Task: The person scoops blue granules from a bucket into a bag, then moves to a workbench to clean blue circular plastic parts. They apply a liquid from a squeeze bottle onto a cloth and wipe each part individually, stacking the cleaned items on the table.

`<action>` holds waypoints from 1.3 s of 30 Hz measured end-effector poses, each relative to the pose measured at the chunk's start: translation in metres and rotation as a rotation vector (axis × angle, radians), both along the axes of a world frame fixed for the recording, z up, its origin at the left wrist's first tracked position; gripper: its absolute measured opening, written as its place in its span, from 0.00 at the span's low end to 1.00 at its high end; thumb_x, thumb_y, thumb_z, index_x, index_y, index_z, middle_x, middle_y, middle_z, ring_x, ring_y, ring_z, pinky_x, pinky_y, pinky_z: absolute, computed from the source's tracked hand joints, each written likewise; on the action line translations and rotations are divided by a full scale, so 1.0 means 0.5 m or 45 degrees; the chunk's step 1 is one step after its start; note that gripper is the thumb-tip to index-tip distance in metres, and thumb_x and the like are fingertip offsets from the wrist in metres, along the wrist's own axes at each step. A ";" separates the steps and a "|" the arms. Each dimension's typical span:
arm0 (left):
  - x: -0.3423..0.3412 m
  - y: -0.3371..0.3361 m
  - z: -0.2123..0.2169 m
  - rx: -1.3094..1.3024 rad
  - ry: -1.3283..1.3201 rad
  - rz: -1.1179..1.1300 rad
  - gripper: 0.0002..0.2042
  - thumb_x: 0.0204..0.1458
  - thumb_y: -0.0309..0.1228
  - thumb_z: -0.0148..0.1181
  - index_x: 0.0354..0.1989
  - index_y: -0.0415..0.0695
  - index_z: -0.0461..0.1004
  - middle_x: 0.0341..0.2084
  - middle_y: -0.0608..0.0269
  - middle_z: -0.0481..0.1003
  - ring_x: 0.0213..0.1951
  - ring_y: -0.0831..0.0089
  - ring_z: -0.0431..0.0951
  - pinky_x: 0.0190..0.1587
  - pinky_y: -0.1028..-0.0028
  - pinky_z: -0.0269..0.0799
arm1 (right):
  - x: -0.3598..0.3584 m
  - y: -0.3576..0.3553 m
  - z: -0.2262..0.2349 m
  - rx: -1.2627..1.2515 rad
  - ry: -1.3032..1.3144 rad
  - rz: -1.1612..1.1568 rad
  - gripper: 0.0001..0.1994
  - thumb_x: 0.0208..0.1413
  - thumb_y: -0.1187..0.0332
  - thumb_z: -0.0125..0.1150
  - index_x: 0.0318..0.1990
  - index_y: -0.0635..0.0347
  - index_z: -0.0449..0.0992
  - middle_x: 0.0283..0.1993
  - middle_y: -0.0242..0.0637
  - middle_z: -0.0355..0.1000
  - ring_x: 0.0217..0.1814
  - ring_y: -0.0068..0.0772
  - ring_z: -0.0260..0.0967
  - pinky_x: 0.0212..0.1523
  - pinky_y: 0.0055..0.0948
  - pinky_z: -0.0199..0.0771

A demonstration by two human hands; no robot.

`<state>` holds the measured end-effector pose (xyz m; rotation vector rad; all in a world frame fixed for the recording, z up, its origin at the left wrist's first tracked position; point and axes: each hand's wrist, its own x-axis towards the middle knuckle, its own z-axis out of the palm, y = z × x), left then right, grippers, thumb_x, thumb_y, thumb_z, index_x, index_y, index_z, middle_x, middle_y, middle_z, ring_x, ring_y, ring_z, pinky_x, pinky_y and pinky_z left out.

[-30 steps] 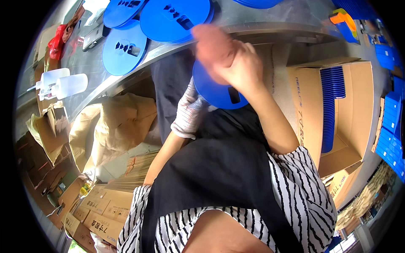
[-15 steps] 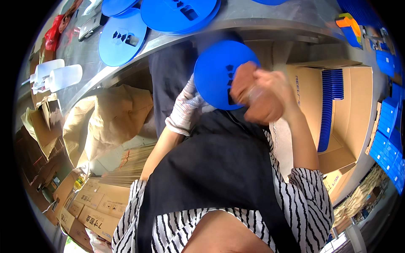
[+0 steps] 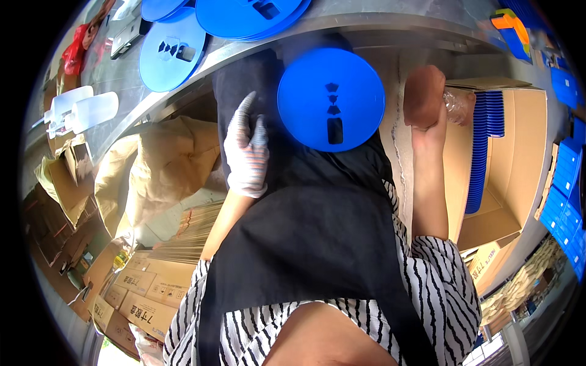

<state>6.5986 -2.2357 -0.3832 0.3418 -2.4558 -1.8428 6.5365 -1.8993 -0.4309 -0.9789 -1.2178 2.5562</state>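
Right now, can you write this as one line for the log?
left hand: gloved, flat on black apron | blue disc: on lap, untouched | right hand: at open box of blue discs, grip unclear

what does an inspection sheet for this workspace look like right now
surface: grey metal bench, top edge of view
job's things: blue round disc on the black apron; more blue discs on the bench
clutter: white squeeze bottles, brown paper sacks
grippers: left hand gloved, flat on apron, empty; right hand reaches toward the open carton, grip unclear
cables: nothing seen
surroundings: stacked cardboard boxes, blue crates
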 end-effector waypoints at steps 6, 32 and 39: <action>-0.101 0.100 0.073 -1.223 0.546 -0.909 0.24 0.42 0.29 0.61 0.53 0.50 0.71 0.42 0.57 0.74 0.36 0.60 0.75 0.40 0.65 0.71 | -0.002 -0.039 0.008 0.183 -0.003 0.081 0.19 0.63 0.62 0.50 0.58 0.61 0.66 0.58 0.36 0.68 0.60 0.31 0.65 0.60 0.33 0.65; -0.125 0.022 0.127 0.471 0.661 -0.487 0.14 0.54 0.29 0.59 0.47 0.39 0.71 0.42 0.57 0.73 0.42 0.65 0.74 0.44 0.67 0.71 | -0.075 -0.348 0.308 1.611 1.403 0.764 0.13 0.46 0.72 0.65 0.40 0.63 0.74 0.42 0.41 0.73 0.42 0.36 0.71 0.44 0.32 0.71; -0.175 -0.056 0.254 1.002 0.564 -0.191 0.29 0.53 0.27 0.59 0.63 0.37 0.55 0.52 0.49 0.69 0.52 0.60 0.71 0.54 0.61 0.67 | -0.071 -0.185 0.133 0.977 0.670 0.740 0.19 0.51 0.75 0.61 0.52 0.67 0.71 0.52 0.38 0.69 0.56 0.32 0.66 0.59 0.31 0.63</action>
